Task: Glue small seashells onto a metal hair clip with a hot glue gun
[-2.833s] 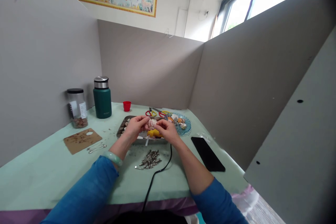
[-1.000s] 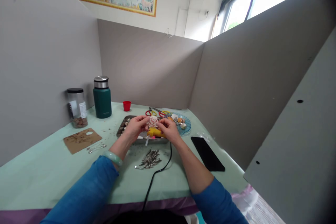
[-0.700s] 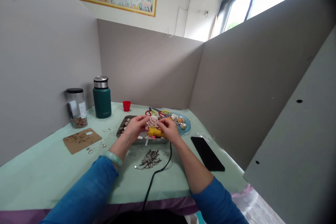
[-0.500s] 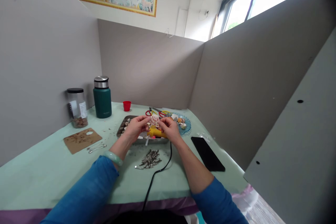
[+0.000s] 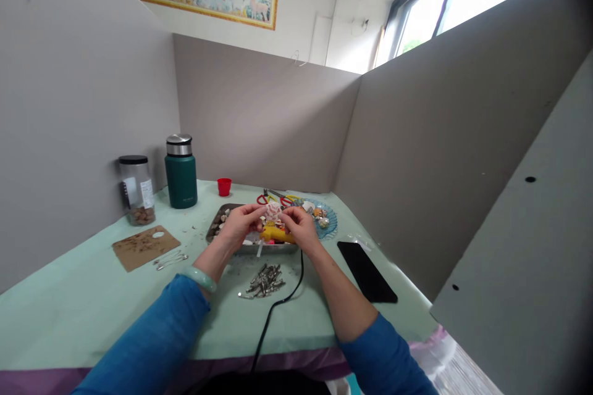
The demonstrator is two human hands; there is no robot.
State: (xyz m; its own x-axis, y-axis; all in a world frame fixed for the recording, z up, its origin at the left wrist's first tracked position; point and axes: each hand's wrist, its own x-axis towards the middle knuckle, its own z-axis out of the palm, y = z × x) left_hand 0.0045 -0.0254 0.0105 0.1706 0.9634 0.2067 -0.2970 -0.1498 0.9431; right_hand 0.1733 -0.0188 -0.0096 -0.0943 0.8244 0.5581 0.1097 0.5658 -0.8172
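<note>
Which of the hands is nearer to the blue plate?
Right. The right hand is just left of the blue plate, overlapping its edge in view; the left hand is farther left, seen against the metal tray.

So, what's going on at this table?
Someone's left hand and right hand hold a small pink-and-white piece between them, above a metal tray. Just below the hands is a yellow tool. Small metal pieces lie heaped nearer the person, and a blue plate of trinkets sits to the right.
</note>
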